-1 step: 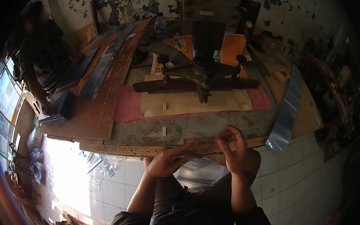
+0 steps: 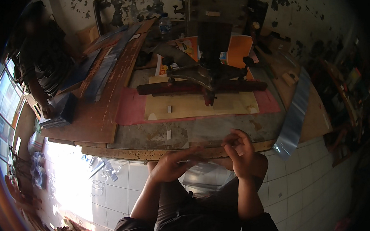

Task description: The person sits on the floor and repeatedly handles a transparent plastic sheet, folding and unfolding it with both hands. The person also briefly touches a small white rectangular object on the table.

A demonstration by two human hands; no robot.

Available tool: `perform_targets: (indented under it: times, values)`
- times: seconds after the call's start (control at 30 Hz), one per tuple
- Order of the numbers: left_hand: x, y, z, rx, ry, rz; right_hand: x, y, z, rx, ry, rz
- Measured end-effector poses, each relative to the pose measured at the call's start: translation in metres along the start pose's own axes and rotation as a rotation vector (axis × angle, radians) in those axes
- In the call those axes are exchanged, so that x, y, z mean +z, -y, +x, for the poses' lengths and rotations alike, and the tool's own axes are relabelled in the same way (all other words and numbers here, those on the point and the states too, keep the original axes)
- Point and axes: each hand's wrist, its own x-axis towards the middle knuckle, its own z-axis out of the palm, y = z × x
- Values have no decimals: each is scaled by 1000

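- Handling clear film (image 2: 207, 129), prob., lower ctr of frame, by tabletop (image 2: 141, 134) edge
- L hand (image 2: 172, 165) fingers extended, R hand (image 2: 242, 156) curled; can't tell if pinching
- Next likely needs steady edge hold

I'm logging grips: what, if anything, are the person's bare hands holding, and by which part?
That can't be told: a faint, transparent, thin sheet shows near the bare left hand and bare right hand, but blur hides any grip.
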Motion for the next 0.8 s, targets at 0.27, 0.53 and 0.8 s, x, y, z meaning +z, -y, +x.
perform_targets:
  times: [0.27,0.53,0.8]
  values:
    - [-1,22,-5,-14,-137,-58,-10,19,-15,-560,273,-635]
    - [-6,23,-11,-32,-96,28,3,31,-29,-494,75,-776]
    - [-9,12,-9,-118,-23,-43,20,27,8,-357,-272,-762]
